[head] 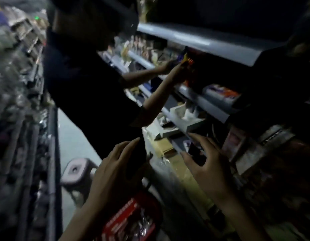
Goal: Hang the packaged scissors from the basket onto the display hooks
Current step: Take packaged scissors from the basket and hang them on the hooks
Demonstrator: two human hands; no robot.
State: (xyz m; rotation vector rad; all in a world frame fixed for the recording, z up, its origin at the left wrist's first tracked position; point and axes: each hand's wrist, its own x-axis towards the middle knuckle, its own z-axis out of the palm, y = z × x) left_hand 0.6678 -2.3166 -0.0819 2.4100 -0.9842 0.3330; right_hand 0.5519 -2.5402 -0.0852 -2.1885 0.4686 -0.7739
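**A:** Where do the packaged scissors (pixel 144 223) lie?

**B:** In the one red basket (pixel 121 215) at bottom centre, below both hands and nearer the left hand (pixel 114 169). They're too blurred to count or to tell their long axis.

**A:** And the hands?

**B:** Both are raised with fingers spread, holding nothing. The right hand (pixel 208 164) reaches toward the shelves (pixel 199 38) at right. I can't make out any hooks.

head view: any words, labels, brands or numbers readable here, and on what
Red plastic basket: white lettering along its rim, too blurred to read.
Orange and purple packet: print too blurred to read.
Nothing else is legible, so no text can be quoted.
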